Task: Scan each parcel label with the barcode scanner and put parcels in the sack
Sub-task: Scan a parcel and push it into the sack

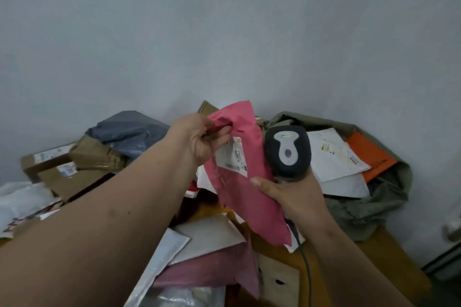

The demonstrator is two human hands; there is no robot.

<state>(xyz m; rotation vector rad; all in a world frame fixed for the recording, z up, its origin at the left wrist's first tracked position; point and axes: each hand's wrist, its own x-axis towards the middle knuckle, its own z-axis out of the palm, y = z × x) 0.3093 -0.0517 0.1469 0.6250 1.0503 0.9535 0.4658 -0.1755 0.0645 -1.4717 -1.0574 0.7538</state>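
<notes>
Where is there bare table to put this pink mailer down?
Bare wooden table shows front right, between the grey scanner cable and the olive fabric sack. The left and middle are crowded with brown cardboard boxes and white mailers.

A pale wall behind a wooden table

The wall (224, 32) is a plain bluish grey and fills the whole upper half of the view, running down behind the table's far edge. The table (389, 254) has a brown wooden top, which shows along its right edge and again as a small orange-brown patch near the middle. Past that right edge, a blurred grey metallic object (452, 230) juts in at the side of the view (too soft to identify). Below it, a dark strip (442, 260) slants along the foot of the wall.
</notes>
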